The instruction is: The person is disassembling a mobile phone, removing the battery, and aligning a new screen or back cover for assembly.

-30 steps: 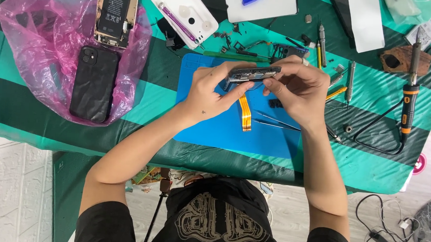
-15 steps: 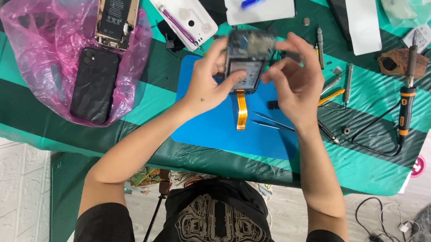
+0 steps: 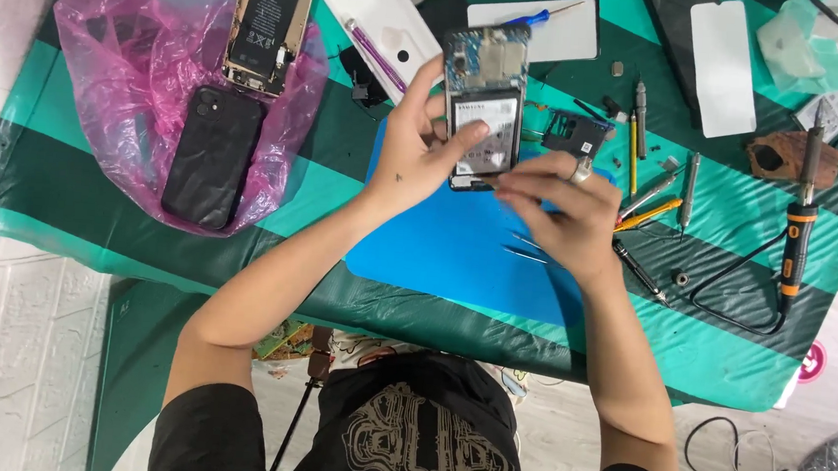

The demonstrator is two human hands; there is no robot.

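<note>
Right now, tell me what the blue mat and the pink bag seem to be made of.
Blue mat: probably silicone or rubber, matte, lying flat without glare. Pink bag: thin plastic film, translucent and crinkled, the black phone showing on it. The left hand holds an opened phone above the mat.

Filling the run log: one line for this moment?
left hand: holds opened phone upright | right hand: at phone's lower edge | below: blue mat

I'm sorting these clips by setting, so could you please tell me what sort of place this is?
Most likely a phone repair bench. The left hand holds an opened phone with its insides bare, above a blue work mat. A soldering iron and another opened phone lie nearby.
</note>
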